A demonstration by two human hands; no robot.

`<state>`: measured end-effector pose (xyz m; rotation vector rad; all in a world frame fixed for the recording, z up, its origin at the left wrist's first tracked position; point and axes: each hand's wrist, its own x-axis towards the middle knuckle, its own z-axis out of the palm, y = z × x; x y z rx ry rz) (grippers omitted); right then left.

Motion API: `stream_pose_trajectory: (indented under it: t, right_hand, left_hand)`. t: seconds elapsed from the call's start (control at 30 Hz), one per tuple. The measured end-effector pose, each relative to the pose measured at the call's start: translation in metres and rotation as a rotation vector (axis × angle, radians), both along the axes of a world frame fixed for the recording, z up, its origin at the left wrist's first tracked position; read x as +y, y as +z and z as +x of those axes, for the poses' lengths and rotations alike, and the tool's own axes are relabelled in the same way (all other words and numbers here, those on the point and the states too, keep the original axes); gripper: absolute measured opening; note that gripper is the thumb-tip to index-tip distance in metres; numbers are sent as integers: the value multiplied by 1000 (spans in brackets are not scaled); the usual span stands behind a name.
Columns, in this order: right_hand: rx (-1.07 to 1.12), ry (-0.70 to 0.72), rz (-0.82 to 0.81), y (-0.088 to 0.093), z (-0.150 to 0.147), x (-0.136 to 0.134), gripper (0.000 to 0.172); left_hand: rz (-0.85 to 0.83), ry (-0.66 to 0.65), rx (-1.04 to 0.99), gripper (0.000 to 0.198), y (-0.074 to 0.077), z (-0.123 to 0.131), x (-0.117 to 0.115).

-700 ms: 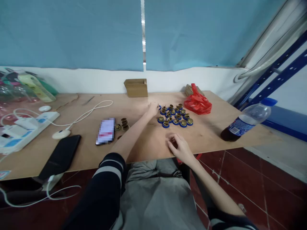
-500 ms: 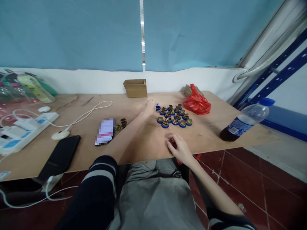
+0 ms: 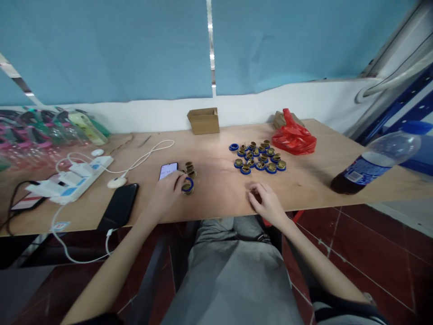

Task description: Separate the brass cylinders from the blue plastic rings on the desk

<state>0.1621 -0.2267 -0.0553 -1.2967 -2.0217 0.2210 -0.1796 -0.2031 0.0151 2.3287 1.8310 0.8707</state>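
Observation:
My left hand (image 3: 168,193) is closed in a pinch on a blue ring with a brass piece (image 3: 187,185), low over the wooden table (image 3: 216,189) beside a small pile of brass pieces (image 3: 191,169). A phone with a lit screen (image 3: 168,170) lies just behind that hand. My right hand (image 3: 266,203) rests on the table near the front edge, fingers curled loosely; what they hold, if anything, is hidden. Farther back lies a cluster of several brass pieces in blue rings (image 3: 259,159), with one lone blue ring (image 3: 233,147) at its left.
A red plastic bag (image 3: 294,135) and a small cardboard box (image 3: 203,120) sit at the back. A tilted cola bottle (image 3: 375,161) stands at the right. A black phone (image 3: 119,206), white power strip (image 3: 69,185) and cables lie left. Plastic bottles (image 3: 50,128) crowd the far left.
My left hand has drawn back from the cluster of ringed pieces to the pile by the phone, now pinching a blue ring. The view has shifted. My right hand stays put.

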Motion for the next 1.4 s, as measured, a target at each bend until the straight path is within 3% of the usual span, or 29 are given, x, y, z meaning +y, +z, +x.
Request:
stream_pose_trajectory:
  t: [0.1, 0.2, 0.6, 0.8, 1.03, 1.17, 1.4]
  right_hand:
    - [-13, -6, 8, -1, 0, 0, 9]
    - [-22, -7, 14, -1, 0, -1, 10]
    - [-50, -5, 21, 1, -1, -2, 11]
    - [-66, 0, 22, 2, -2, -3, 11]
    - [-68, 1, 40, 1, -2, -2, 10]
    - [-72, 7, 46, 2, -2, -3, 10]
    - [-93, 1, 46, 2, -2, -3, 10]
  left_hand:
    - [-9, 84, 31, 28, -18, -14, -6]
    - [-37, 90, 16, 29, -27, -16, 3]
    - [-81, 58, -29, 23, -31, -5, 30]
    - [3, 95, -37, 24, -29, 3, 16]
    - [87, -39, 18, 24, -56, 6, 2]
    - [104, -19, -17, 28, -67, 6, 8]
    - [114, 44, -90, 27, -73, 7, 14]
